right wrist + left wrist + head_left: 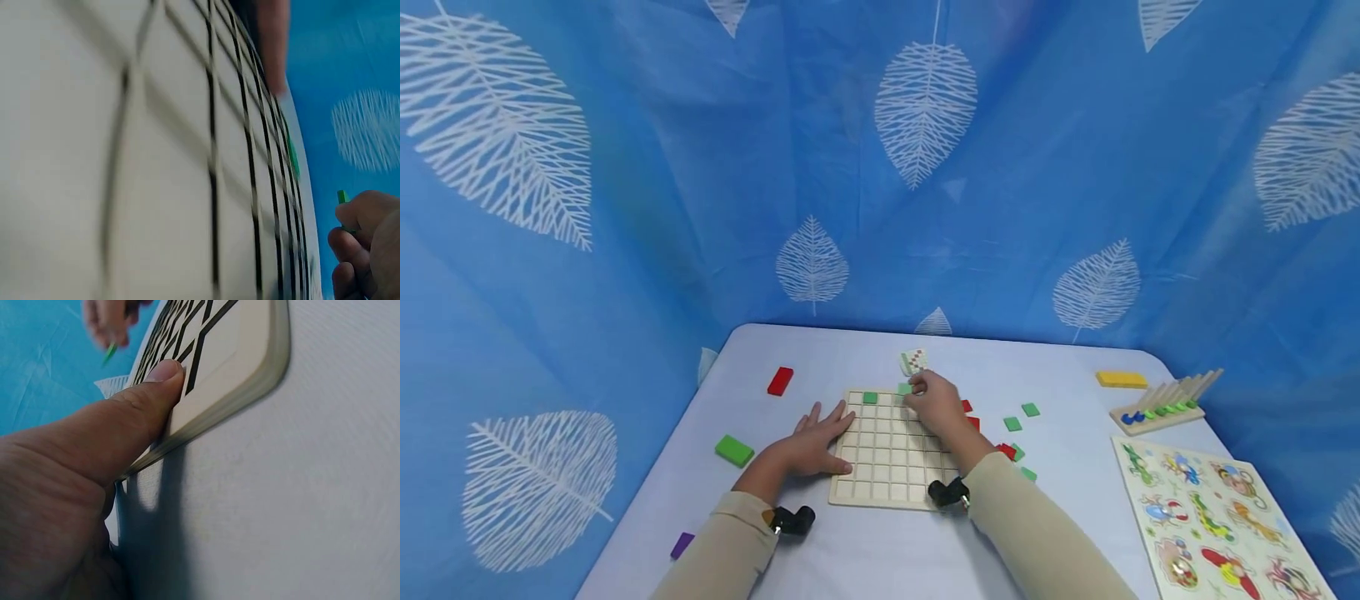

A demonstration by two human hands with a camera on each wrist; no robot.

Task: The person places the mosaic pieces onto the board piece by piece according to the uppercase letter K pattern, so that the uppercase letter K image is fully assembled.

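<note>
A wooden grid board (880, 475) lies flat on the white table. My left hand (815, 443) rests on its left edge with fingers spread; in the left wrist view the thumb (134, 403) presses the board's rim. Over the far edge of the board, my right hand (936, 402) pinches a green square tile (905, 389) between thumb and fingers. That tile shows as a thin green edge (342, 197) in the right wrist view. Another green tile (870, 398) sits in a far-row cell of the board. Behind the board is a small pattern card (913, 361) with red and green squares.
Loose green tiles (1012, 424) and red tiles (1006, 452) lie right of the board. Red (780, 381), green (734, 451), purple (682, 546) and yellow (1122, 380) blocks are spread around. At right stand a peg rack (1157, 414) and an animal puzzle board (1217, 521).
</note>
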